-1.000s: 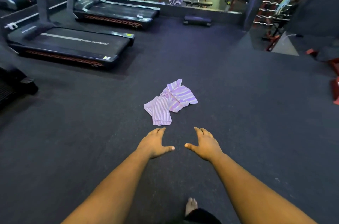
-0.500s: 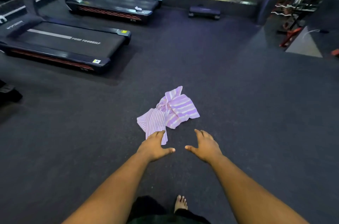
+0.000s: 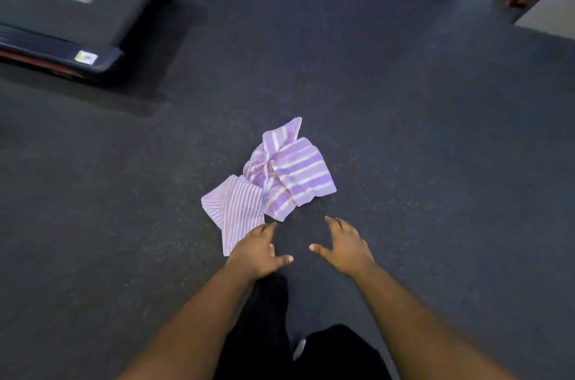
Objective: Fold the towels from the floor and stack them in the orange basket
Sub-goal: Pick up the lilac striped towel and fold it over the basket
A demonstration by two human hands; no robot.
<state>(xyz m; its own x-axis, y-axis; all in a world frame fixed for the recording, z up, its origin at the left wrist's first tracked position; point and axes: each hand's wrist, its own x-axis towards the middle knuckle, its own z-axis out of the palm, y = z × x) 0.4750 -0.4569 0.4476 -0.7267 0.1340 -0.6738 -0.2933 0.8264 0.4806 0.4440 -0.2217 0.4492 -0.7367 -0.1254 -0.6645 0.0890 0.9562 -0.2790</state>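
Crumpled purple-and-white striped towels (image 3: 270, 180) on the dark gym floor (image 3: 420, 161), just beyond the spread, empty fingers of the left hand (image 3: 258, 250) and right hand (image 3: 343, 247); likely light, limp cloth, best pinched at a free corner.

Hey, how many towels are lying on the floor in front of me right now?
2, crumpled together: a thin-striped towel nearest the left hand, and a wide-striped towel just beyond it. Folds could hide another.
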